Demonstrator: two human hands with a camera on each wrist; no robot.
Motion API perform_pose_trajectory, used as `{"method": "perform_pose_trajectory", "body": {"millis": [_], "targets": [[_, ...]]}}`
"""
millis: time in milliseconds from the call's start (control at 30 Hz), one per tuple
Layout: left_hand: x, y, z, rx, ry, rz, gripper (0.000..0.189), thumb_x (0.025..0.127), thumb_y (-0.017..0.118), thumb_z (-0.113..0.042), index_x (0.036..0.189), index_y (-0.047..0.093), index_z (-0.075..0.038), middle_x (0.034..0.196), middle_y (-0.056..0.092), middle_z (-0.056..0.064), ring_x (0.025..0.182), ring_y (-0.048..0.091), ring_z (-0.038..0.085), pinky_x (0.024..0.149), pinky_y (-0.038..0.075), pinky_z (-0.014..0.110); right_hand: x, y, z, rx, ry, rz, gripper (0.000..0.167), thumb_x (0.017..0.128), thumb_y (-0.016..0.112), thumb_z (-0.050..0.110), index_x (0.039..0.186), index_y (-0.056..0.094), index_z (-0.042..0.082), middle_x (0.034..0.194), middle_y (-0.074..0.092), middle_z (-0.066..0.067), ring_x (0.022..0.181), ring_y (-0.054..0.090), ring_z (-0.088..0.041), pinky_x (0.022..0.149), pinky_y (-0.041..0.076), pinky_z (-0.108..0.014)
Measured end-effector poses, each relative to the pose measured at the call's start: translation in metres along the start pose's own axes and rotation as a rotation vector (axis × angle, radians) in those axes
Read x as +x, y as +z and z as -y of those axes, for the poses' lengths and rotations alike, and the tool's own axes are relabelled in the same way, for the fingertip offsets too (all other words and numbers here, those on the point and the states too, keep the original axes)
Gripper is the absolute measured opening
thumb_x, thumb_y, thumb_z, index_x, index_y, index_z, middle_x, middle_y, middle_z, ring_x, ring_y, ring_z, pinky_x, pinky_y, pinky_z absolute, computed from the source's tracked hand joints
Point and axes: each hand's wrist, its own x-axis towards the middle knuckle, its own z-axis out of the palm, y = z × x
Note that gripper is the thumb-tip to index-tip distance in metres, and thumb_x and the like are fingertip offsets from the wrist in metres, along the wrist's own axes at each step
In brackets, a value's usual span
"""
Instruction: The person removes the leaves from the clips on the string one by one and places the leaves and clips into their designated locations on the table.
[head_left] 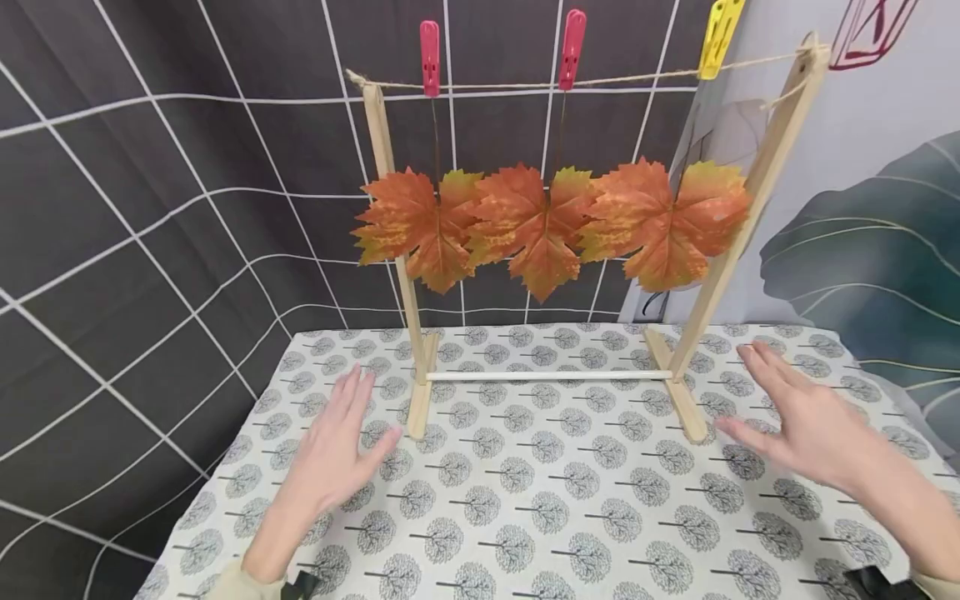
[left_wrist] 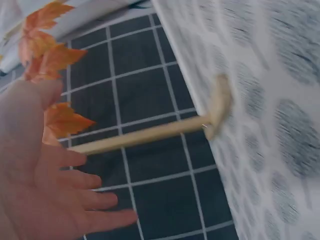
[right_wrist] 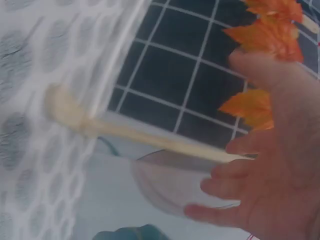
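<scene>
Both hands hover apart over the table with straight fingers and hold nothing. The left hand (head_left: 330, 454) is nearest the left foot (head_left: 422, 400) of a wooden stand; the right hand (head_left: 813, 421) is nearest its right foot (head_left: 678, 396). Between the posts runs a string (head_left: 502, 86). Two pink clothespins (head_left: 430, 58) and a yellow clothespin (head_left: 720, 37) are on it. Below them hang orange maple-like leaves: a left leaf (head_left: 423, 225), a middle leaf (head_left: 536, 229) and a right leaf (head_left: 663, 221). In the wrist views, the left hand (left_wrist: 45, 185) and right hand (right_wrist: 270, 175) partly hide the leaves.
A white rod (head_left: 547, 376) joins the stand's feet low down. The table wears a cloth (head_left: 517, 508) printed with grey trees. Behind and left hangs a dark curtain with white grid lines (head_left: 195, 250). A pale sheet with a big leaf print (head_left: 885, 242) covers the right side.
</scene>
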Motion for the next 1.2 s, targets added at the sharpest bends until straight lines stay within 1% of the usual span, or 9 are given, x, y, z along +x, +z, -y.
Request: {"method": "perform_pose_trajectory", "body": {"millis": [67,167,300,367,467,567,800,1000,1200], "targets": [[0.007,-0.003,-0.004,-0.057,0.05,-0.089,0.075,0.096,0.063,-0.035,0.153,0.032,0.002,0.158,0.028,0.022,0.138,0.036,0.045,0.106,0.035,0.064,0.009,-0.004,0.003,0.034,-0.094,-0.079,0.092,0.081,0.082,0.036,0.149,0.036,-0.007,0.131,0.05,-0.04,0.076,0.069,-0.041,0.07,0.056,-0.059],[0.02,-0.008,-0.01,-0.171,0.136,-0.269,0.063,0.09,0.071,-0.014,0.145,0.046,0.003,0.139,0.054,0.023,0.114,0.062,0.042,0.089,0.055,0.05,0.024,-0.014,0.008,0.08,-0.223,-0.188,0.074,0.088,0.076,0.039,0.14,0.05,-0.007,0.114,0.064,-0.033,0.053,0.065,-0.018,0.052,0.056,-0.029],[0.041,-0.02,-0.023,-0.355,0.211,-0.461,0.049,0.083,0.072,0.006,0.13,0.059,0.006,0.109,0.071,0.021,0.082,0.074,0.032,0.059,0.059,0.026,0.045,-0.034,0.016,0.125,-0.293,-0.287,0.067,0.095,0.06,0.054,0.127,0.062,-0.004,0.105,0.072,-0.021,0.077,0.068,0.002,0.052,0.051,-0.013],[0.052,-0.028,-0.03,-0.435,0.208,-0.504,0.044,0.083,0.07,0.01,0.126,0.061,0.007,0.101,0.072,0.02,0.072,0.074,0.028,0.055,0.056,0.02,0.054,-0.046,0.021,0.139,-0.273,-0.317,0.053,0.094,0.068,0.041,0.124,0.065,-0.003,0.1,0.073,-0.017,0.08,0.061,0.014,0.054,0.05,-0.011],[0.066,-0.042,-0.04,-0.522,0.17,-0.532,0.038,0.084,0.069,0.011,0.122,0.063,0.008,0.092,0.074,0.018,0.063,0.072,0.026,0.052,0.055,0.019,0.068,-0.063,0.03,0.153,-0.222,-0.333,0.04,0.086,0.078,0.011,0.122,0.068,-0.002,0.093,0.074,-0.015,0.078,0.055,0.022,0.056,0.049,-0.008],[0.078,-0.055,-0.049,-0.579,0.128,-0.542,0.032,0.087,0.069,0.009,0.119,0.064,0.007,0.093,0.074,0.018,0.063,0.071,0.024,0.049,0.055,0.021,0.084,-0.076,0.042,0.182,-0.204,-0.341,0.047,0.075,0.079,-0.009,0.12,0.069,-0.001,0.087,0.074,-0.013,0.074,0.058,0.019,0.058,0.048,-0.006],[0.108,-0.075,-0.065,-0.709,0.086,-0.557,0.025,0.09,0.068,0.005,0.115,0.067,0.005,0.097,0.072,0.016,0.062,0.07,0.01,0.045,0.055,0.029,0.12,-0.094,0.071,0.269,-0.256,-0.352,0.039,0.081,0.077,-0.006,0.118,0.07,0.002,0.093,0.069,0.02,0.077,0.062,0.012,0.059,0.049,-0.008],[0.131,-0.086,-0.078,-0.771,0.095,-0.603,0.025,0.09,0.067,0.004,0.116,0.066,0.006,0.104,0.07,0.017,0.063,0.071,0.019,0.044,0.055,0.031,0.147,-0.107,0.095,0.34,-0.247,-0.323,0.035,0.087,0.071,-0.002,0.122,0.068,0.002,0.092,0.072,0.01,0.079,0.065,0.005,0.067,0.051,-0.009],[0.146,-0.095,-0.09,-0.805,0.109,-0.592,0.026,0.091,0.067,0.003,0.117,0.066,0.005,0.104,0.069,0.017,0.062,0.071,0.022,0.044,0.056,0.035,0.168,-0.113,0.113,0.422,-0.228,-0.308,0.031,0.092,0.067,0.003,0.123,0.067,0.002,0.093,0.073,0.001,0.074,0.069,-0.003,0.055,0.053,-0.014]]}}
